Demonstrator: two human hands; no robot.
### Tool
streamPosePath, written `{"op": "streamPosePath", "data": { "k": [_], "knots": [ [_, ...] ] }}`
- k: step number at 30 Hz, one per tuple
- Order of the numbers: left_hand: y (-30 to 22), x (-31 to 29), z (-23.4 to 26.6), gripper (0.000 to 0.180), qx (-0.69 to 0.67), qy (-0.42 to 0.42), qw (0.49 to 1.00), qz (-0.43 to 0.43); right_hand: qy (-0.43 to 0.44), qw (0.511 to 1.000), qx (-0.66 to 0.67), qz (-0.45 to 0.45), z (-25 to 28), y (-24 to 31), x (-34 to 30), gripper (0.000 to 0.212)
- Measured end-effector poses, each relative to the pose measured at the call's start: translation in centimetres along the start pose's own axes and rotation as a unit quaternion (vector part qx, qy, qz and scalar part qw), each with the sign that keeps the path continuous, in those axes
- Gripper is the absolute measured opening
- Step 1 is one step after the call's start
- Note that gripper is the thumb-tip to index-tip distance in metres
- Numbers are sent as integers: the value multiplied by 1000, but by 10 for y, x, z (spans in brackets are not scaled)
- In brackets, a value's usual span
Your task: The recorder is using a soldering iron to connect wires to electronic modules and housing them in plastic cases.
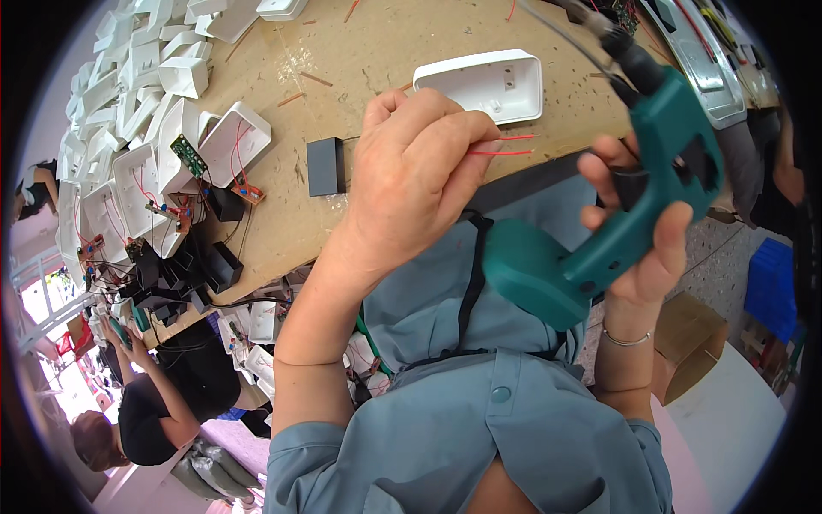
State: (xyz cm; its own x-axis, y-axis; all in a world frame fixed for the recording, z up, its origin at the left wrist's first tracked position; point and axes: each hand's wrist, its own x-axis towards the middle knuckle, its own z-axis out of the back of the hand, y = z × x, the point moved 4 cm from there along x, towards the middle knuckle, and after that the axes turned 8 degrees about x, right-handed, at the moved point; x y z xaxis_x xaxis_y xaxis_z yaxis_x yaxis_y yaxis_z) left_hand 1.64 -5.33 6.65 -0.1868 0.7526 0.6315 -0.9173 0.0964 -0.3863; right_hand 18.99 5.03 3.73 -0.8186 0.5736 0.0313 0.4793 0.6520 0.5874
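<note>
Above the near edge of the table, my left hand [407, 167] is closed in a pinch on two thin red wires [518, 153], whose ends stick out to the right. My right hand [651, 270] grips a green pistol-shaped power tool [610, 253] by its handle, fingers near the black trigger. The tool's black nose points up and away, with a thin line running along it. Just beyond my left hand lies a white plastic housing [522, 98], its hollow side up. A small black box [324, 167] sits left of that hand, partly beside the wrist.
Many white housings [184, 77] are heaped at the far left. Nearer, circuit boards [188, 157] with red wires and black boxes [224, 265] crowd the table's left edge. A clear-lidded tray [706, 68] stands far right. A co-worker [154, 403] sits at lower left; a cardboard box [689, 343] is at right.
</note>
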Motion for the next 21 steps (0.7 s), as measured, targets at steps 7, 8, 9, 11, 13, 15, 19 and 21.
{"op": "streamPosePath", "data": {
  "k": [7,8,9,11,13,15,19,21],
  "knots": [
    [2,3,-2,17,65,3,997,-28,-31,990,-128,54,19,30,-41,77],
    [2,4,-1,17,76,13,996,-34,-32,990,-128,53,19,30,-45,77],
    [1,5,-1,17,75,14,997,-33,-35,987,-148,56,20,31,-48,76],
    [0,6,0,15,88,20,996,-26,-39,983,-167,58,21,31,-54,75],
    [-2,8,-1,15,83,30,996,-18,-53,976,-200,70,23,33,-57,73],
    [-3,8,-3,14,79,39,996,-11,-55,975,-204,73,23,33,-58,72],
    [-4,7,-5,15,85,26,996,-24,-52,973,-211,78,22,33,-58,71],
    [-4,7,-7,15,88,23,995,-28,-54,972,-213,79,22,33,-59,71]
  ]
}}
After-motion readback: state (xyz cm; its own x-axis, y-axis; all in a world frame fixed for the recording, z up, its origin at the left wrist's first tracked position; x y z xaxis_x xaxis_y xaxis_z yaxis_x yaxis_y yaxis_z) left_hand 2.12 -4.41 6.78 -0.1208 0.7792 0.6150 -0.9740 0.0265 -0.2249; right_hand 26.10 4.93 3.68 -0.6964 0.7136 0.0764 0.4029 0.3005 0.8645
